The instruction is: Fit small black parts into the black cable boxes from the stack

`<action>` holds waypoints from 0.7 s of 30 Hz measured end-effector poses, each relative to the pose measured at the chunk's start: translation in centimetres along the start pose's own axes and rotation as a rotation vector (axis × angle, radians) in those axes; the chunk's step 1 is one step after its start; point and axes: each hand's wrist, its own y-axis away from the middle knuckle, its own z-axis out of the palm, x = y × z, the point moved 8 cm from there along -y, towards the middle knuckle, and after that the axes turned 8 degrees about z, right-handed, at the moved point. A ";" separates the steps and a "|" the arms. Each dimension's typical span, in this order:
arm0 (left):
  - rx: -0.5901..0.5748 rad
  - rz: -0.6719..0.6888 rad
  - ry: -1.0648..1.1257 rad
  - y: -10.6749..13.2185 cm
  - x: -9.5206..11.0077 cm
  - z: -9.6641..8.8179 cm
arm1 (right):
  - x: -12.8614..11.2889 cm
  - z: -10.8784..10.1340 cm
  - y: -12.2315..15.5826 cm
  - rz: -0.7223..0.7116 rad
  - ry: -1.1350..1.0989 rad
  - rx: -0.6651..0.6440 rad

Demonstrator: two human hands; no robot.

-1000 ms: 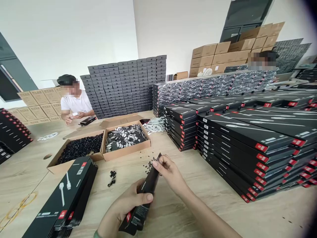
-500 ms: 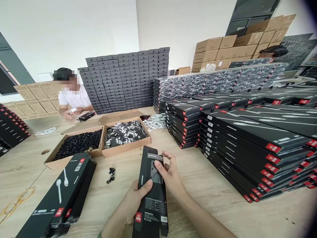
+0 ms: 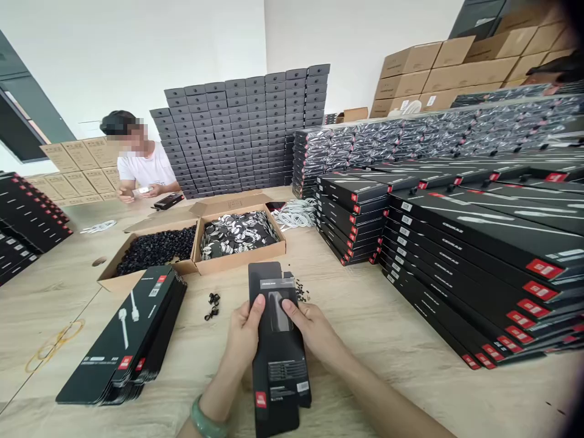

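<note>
A black cardboard box (image 3: 283, 347) with printed text, a red label and a clear window stands tilted toward me between my hands. It looks mostly flat, with end flaps sticking out at the top. My left hand (image 3: 245, 331) grips its left edge, thumb on the face beside the window. On the right side my right hand (image 3: 312, 325) holds it, thumb pressed near the window. Left of the box, a few small black clips (image 3: 212, 306) lie on the table. Farther left is a stack of flat black boxes (image 3: 123, 334) printed with white cables.
Open cartons hold small black parts (image 3: 157, 249) and black-and-white cards (image 3: 241, 234). White cables (image 3: 296, 213) lie behind them. Tall stacks of finished-looking black boxes (image 3: 456, 243) fill the right. Across the table sits a person (image 3: 146, 164) handling a small white item. Tiny dark bits (image 3: 301, 291) lie beyond my right hand.
The box has turned to face me more squarely and looks flatter. My right hand has moved down from its top to the right edge; my left hand has shifted up along the left edge.
</note>
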 end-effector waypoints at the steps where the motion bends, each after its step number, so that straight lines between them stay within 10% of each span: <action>1: 0.058 0.023 -0.003 -0.2 0.1 -0.8 | 0.2 0.8 0.1 0.008 -0.020 -0.084; 5: 0.299 0.101 -0.009 -0.8 0.1 -3.9 | 1.0 3.0 0.5 0.061 -0.023 -0.327; 15: 0.548 0.185 0.109 -0.6 0.2 -6.3 | 0.7 2.5 0.1 0.031 -0.176 -0.087; 18: 0.506 0.210 0.203 -0.8 1.0 -6.1 | -0.3 -0.3 -0.2 -0.006 -0.211 0.081; 21: 0.230 0.072 0.294 -1.3 1.0 -4.4 | -2.3 -2.5 -0.3 -0.074 -0.176 0.047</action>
